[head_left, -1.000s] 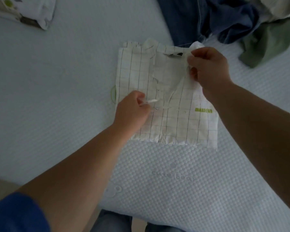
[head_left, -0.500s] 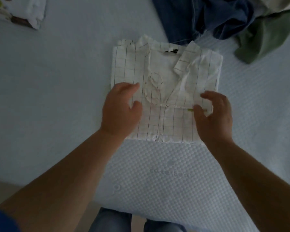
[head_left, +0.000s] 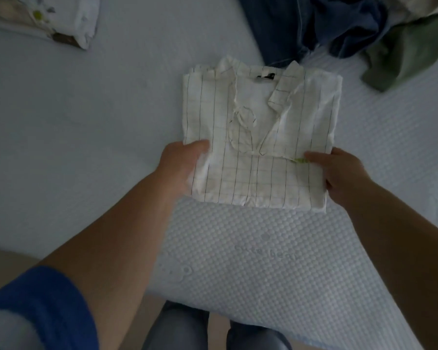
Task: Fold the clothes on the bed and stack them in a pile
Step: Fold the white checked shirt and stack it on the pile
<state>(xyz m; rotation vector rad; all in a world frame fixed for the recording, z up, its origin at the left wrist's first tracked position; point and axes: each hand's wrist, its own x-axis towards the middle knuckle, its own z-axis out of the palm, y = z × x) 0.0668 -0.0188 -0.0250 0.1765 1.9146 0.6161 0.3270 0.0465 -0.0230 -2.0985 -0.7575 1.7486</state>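
A folded white shirt with thin dark grid lines (head_left: 261,137) lies in a neat square at the middle of the pale bed (head_left: 86,147), collar and black label away from me. My left hand (head_left: 181,164) grips its near left edge, thumb on top. My right hand (head_left: 339,173) grips the near right edge by a small green logo. The near edge of the shirt seems raised off the bed. At the far left lies a folded white garment with a printed pattern (head_left: 53,21).
A heap of unfolded clothes sits at the far right: dark blue garments (head_left: 326,24) and a green one (head_left: 405,51). The bed's near edge (head_left: 263,311) runs just in front of my legs, with a textured dotted cover.
My hands left the collar and front of the shirt and moved to its two near sides. They now grip it, and the near edge has lifted slightly.
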